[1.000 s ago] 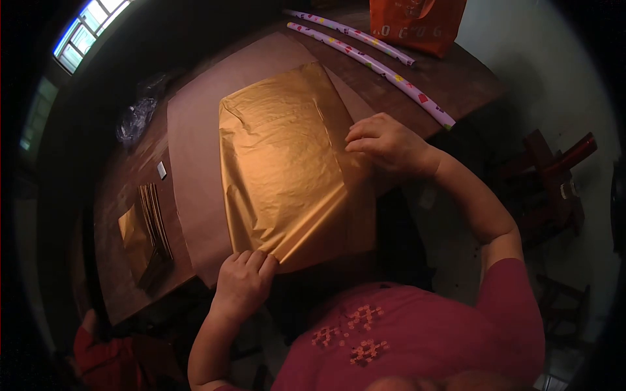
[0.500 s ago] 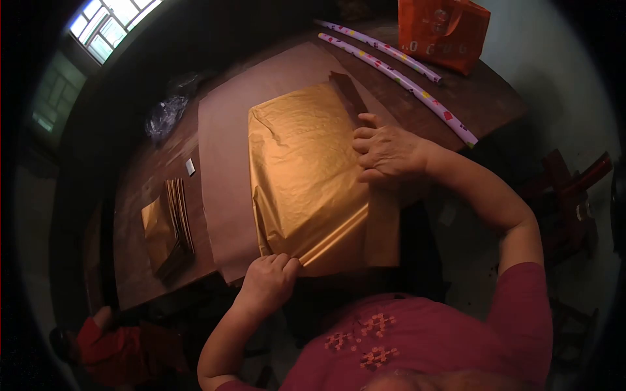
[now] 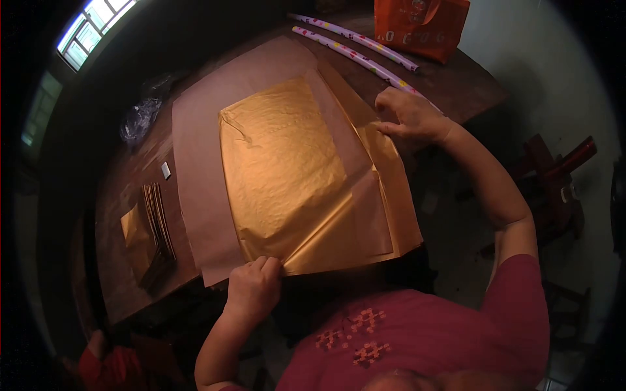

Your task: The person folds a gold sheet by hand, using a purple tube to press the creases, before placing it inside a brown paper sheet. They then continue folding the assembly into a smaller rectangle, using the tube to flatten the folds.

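A gold sheet with a wrinkled surface lies on large brown paper. My left hand is closed on the gold sheet's lower edge, where creases run up to the right. At the right, my right hand pinches the edge of a gold-faced flap, which stands partly raised. Between the flap and the gold sheet a brown strip of paper shows.
Folded gold papers, a small white object and crumpled clear plastic lie on the dark table. Patterned rolls and an orange bag are at the back. A person's red sleeve shows lower left.
My right hand has pulled the right edge outward, opening a gold-faced flap and baring brown paper beside the gold sheet. My left hand still grips the lower edge. The view has shifted slightly.
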The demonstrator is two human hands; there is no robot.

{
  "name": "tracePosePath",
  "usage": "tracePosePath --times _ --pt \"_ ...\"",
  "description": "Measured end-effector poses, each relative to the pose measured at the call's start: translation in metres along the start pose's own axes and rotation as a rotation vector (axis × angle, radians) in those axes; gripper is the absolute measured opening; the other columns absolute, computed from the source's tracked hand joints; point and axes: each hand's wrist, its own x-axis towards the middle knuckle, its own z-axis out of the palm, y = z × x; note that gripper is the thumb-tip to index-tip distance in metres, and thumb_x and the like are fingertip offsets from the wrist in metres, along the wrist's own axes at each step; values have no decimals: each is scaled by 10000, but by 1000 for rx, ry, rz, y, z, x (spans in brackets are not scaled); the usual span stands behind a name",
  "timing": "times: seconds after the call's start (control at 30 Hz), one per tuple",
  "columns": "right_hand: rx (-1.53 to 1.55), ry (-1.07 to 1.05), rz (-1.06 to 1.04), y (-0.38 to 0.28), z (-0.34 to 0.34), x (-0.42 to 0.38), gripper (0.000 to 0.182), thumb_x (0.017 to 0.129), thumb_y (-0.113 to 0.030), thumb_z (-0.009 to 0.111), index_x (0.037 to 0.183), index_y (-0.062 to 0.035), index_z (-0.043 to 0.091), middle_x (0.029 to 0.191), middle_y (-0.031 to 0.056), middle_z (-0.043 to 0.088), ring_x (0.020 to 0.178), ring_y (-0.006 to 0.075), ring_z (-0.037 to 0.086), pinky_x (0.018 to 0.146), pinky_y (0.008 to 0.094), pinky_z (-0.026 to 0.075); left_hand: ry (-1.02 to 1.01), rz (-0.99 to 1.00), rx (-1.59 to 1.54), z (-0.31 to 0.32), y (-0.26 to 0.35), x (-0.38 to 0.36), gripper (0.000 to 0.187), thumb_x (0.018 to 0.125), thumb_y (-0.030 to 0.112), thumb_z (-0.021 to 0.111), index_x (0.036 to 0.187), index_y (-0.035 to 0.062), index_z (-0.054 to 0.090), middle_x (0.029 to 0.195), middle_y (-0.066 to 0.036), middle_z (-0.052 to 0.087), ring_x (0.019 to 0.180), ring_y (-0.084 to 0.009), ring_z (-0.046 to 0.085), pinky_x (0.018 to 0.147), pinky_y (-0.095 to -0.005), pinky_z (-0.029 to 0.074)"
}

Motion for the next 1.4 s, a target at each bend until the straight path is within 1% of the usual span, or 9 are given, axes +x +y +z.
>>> tracePosePath --times 0.07,0.27,0.3,0.33,0.4,0.43,0.67,0.93,1.4 --pt "202 21 192 6 13 -5 351 831 -229 715 1085 -29 580 1041 114 587 989 301 599 850 379 491 1 -11 11 -3 2 2 93 792 47 619 799 81 532 729 -108 575 672 -315 644 561 -425 511" --pt "129 65 183 -29 19 9 430 859 -164 664 1271 -83 570 1166 136 571 1012 303 624 859 372 509 -62 -66 -20 -9 9 6 131 764 23 638 856 55 549 750 -133 586 696 -376 619 593 -464 498" --pt "193 -17 166 -33 20 16 408 874 -170 639 1278 -132 595 1306 131 534 1108 295 600 917 413 485 -57 -33 15 -10 10 8 97 784 41 623 823 69 539 733 -120 582 674 -342 634 572 -444 505" --pt "197 -11 165 -43 18 23 408 874 -170 639 1278 -132 595 1306 131 534 1108 295 600 917 413 485 -49 1 53 -13 10 10 85 804 59 608 790 84 528 715 -106 577 652 -308 649 552 -424 512" --pt "-170 -154 57 -70 16 31 356 894 -234 627 1244 -170 639 1418 114 478 1188 305 556 965 486 439 -59 7 67 -12 10 9 85 806 65 608 793 84 527 715 -108 576 647 -309 649 549 -424 511" --pt "-123 -191 51 -77 18 34 302 912 -313 620 1183 -196 686 1508 105 406 1251 317 513 988 541 398 -72 11 70 -11 9 9 86 809 70 609 796 85 525 714 -110 576 643 -310 648 547 -424 510" --pt "-143 -373 86 -80 38 42 293 905 -394 637 1035 -145 722 1481 139 445 1096 319 626 920 480 477 -52 -5 45 -7 10 7 77 805 64 599 801 83 524 705 -111 576 625 -319 644 535 -435 508" --pt "-30 -143 225 -55 35 42 329 839 -341 691 880 -15 703 1386 224 502 1003 398 650 902 457 531 -50 -31 18 -6 11 8 62 800 60 593 812 78 535 708 -121 585 634 -327 647 537 -439 511" --pt "-119 -135 335 -68 68 72 221 782 -316 723 821 -102 763 1167 107 632 943 325 682 814 449 540 -59 -57 28 -5 21 11 52 831 75 589 817 73 539 706 -123 604 630 -320 655 543 -435 511"
